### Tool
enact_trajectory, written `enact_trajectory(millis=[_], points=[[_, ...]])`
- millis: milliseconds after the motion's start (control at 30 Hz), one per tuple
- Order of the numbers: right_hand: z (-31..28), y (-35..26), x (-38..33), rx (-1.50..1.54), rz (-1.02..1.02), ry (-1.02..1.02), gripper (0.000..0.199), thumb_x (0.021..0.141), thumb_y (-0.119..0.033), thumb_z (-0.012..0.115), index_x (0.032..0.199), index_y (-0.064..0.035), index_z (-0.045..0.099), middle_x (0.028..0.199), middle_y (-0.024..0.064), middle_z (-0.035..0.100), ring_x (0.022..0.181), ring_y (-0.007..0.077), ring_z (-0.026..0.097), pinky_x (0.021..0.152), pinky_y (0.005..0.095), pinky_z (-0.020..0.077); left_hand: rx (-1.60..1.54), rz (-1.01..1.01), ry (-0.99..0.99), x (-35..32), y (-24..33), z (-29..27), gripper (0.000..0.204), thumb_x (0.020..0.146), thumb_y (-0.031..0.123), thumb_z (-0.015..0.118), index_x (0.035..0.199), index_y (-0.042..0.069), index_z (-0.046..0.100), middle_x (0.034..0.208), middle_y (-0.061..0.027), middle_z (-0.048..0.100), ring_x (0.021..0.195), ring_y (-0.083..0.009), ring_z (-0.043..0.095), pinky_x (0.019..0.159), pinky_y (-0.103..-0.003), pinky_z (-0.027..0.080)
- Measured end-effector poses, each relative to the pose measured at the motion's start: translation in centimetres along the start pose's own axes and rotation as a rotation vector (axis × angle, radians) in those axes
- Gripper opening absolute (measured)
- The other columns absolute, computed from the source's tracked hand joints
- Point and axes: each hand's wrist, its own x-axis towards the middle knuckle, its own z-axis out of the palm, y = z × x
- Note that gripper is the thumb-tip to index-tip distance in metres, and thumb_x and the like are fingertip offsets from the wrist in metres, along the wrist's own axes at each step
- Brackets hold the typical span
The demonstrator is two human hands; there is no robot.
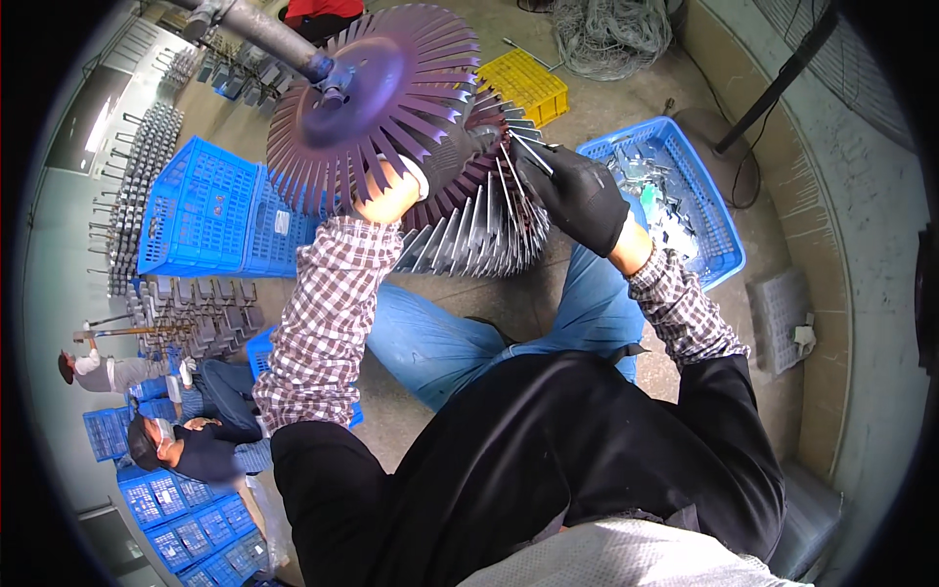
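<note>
A round rack hangs in front of me on a grey metal shaft point(269, 41). Its upper disc point(367, 83) is purple, with slotted tongues fanning around its edge. Below it, flat silver metal strips point(479, 235) stick out around a second tier. My left hand point(388, 194) reaches in at the near edge of the upper disc; the tongues and the rack hide its fingers. My right hand point(577, 199), in a black glove, is closed at the rack's right side, pinching a thin metal strip point(531, 154) against the tier's edge.
A blue basket point(724, 220) holding loose metal pieces stands at right. Beyond the rack lie a yellow crate point(523, 86) and a wire heap point(611, 37). Blue crates point(201, 210) stand left. Two co-workers point(201, 445) are at far left. A black stand pole point(778, 83) rises at right.
</note>
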Motion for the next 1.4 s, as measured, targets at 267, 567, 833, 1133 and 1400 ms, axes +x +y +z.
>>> enact_trajectory(millis=[267,567,833,1133,1400], points=[[-0.6,-0.9,0.2,-0.017,0.036,-0.054,0.036,0.104,-0.024,0.068,0.135,-0.0078,0.072,0.092,0.0162,0.073,0.072,0.0319,0.067,0.064,0.0417,0.0525,-0.06,-0.006,0.054,0.9,-2.1,1.2,0.086,0.1,0.021,0.08,0.169,-0.001,0.034,0.174,-0.0225,0.036,0.157,-0.0361,0.042,0.13,-0.042,0.034],[-1.0,-0.9,1.1,-0.109,-0.054,-0.152,0.024,0.102,-0.019,0.07,0.12,-0.0041,0.073,0.089,0.0141,0.071,0.068,0.0291,0.064,0.065,0.0421,0.0522,-0.013,0.01,0.023,1.0,-4.2,2.2,0.085,0.1,0.023,0.08,0.169,0.001,0.035,0.176,-0.022,0.032,0.158,-0.036,0.04,0.13,-0.044,0.035],[-2.3,-2.4,2.2,-0.121,-0.072,-0.288,0.016,0.1,-0.015,0.07,0.111,-0.0022,0.069,0.087,0.0151,0.069,0.068,0.0289,0.065,0.065,0.041,0.0539,-0.81,0.023,0.08,0.6,-8.7,4.7,0.083,0.105,0.012,0.073,0.173,0.009,0.027,0.174,-0.0199,0.036,0.15,-0.0287,0.05,0.119,-0.039,0.049],[-1.8,-1.5,1.2,-0.174,-0.149,-0.32,0.018,0.101,-0.011,0.068,0.115,0.0001,0.066,0.084,0.0147,0.067,0.066,0.028,0.063,0.063,0.0393,0.0541,-0.426,0.14,0.07,-1.4,-5.2,4.8,0.081,0.107,0.009,0.069,0.175,0.011,0.024,0.168,-0.0176,0.045,0.138,-0.022,0.06,0.109,-0.033,0.055],[-1.0,-0.8,0.6,-0.107,-0.17,-0.351,0.023,0.104,-0.017,0.069,0.119,0.0001,0.066,0.087,0.0154,0.067,0.066,0.0282,0.064,0.063,0.0388,0.0544,-0.278,-0.02,-0.018,-3.1,-3.3,3.0,0.075,0.108,0.008,0.065,0.173,0.01,0.028,0.154,-0.0155,0.058,0.127,-0.0176,0.064,0.102,-0.03,0.058]])
